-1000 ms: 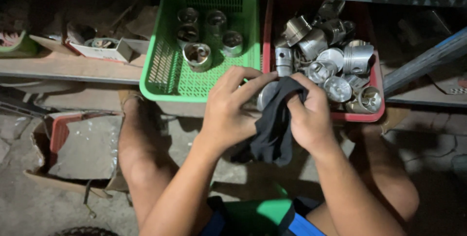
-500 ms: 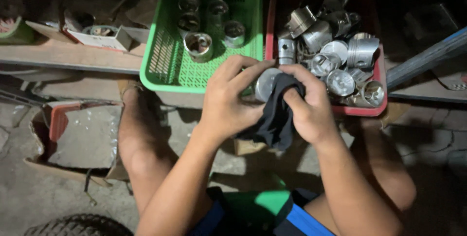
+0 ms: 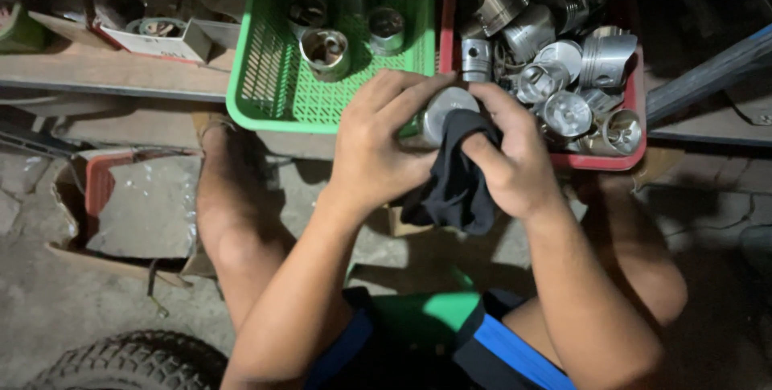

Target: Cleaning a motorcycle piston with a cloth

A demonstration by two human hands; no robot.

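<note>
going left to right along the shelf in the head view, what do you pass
Small white cardboard box holding a ring → green plastic mesh basket with a few metal pistons → left hand holding a shiny metal piston → right hand pressing a dark cloth → red plastic tray piled with metal pistons.

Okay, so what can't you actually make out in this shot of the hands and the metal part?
Head view:
- Piston: mostly covered by the left hand and dark cloth; only its top shows.
- Right hand: fingertips buried in the cloth.
- Red basket: far end cut off by the top edge.
- Tyre: cut off by the bottom edge.
</note>
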